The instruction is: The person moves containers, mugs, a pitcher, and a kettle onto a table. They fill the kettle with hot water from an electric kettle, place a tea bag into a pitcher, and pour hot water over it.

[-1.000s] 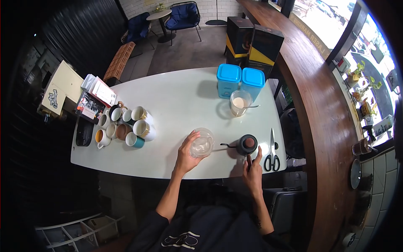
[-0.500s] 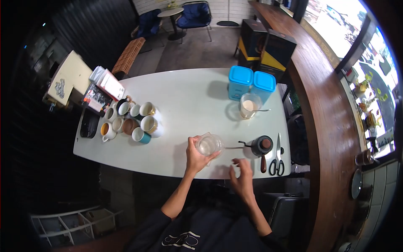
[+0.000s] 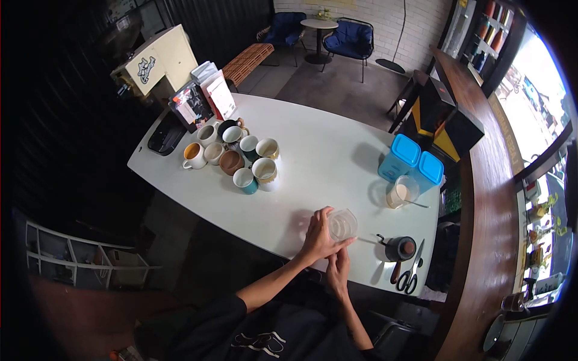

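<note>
My left hand (image 3: 319,237) is wrapped around a clear plastic jug (image 3: 343,225) above the front edge of the white table. Its thumb lies across the near side of the jug, which looks clear inside. Just below, my right hand (image 3: 339,269) has its fingers curled close under the left thumb; whatever they grip is hidden. To the right stands a dark hand coffee grinder (image 3: 400,248) with a crank and a wooden-knobbed handle. Black-handled scissors (image 3: 411,275) lie beside it. Farther back is a clear cup (image 3: 402,192) of pale powder with a spoon.
Several mugs (image 3: 232,161) stand grouped on the left of the white table (image 3: 325,150). Two blue-lidded containers (image 3: 404,151) sit at the right rear. Behind the mugs are a card holder (image 3: 218,96) and a black tray (image 3: 166,135). A wooden counter (image 3: 481,240) runs along the right.
The view has turned, so the table appears tilted. My right hand has moved from apart and open to right under the left hand at the jug, its fingers now curled.
</note>
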